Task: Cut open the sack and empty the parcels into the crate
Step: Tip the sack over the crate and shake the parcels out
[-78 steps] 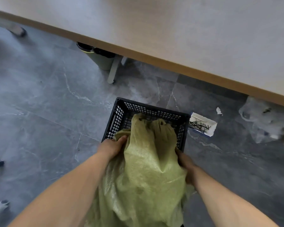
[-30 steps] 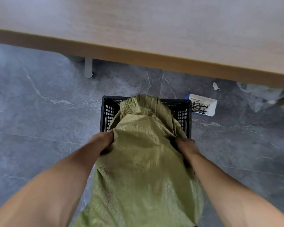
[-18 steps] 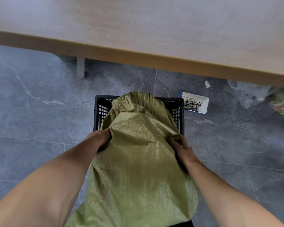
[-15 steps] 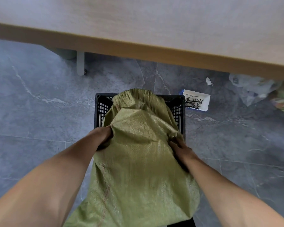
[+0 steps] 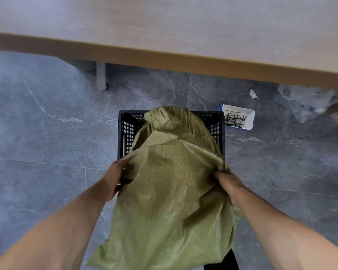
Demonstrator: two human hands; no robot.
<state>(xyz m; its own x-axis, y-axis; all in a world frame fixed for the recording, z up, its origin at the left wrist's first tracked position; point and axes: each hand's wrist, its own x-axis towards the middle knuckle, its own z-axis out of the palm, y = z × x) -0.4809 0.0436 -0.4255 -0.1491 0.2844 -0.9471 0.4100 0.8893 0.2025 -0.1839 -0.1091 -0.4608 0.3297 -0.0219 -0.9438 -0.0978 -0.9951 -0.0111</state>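
Your left hand (image 5: 113, 177) and right hand (image 5: 227, 181) are each clamped on a side of the green woven sack (image 5: 172, 191), whose far end droops over the far rim of the black crate (image 5: 123, 133) on the floor. No parcels show. Keep both grips tight, lift your end higher — shake gently — so the load slides inside the walls, not over them.
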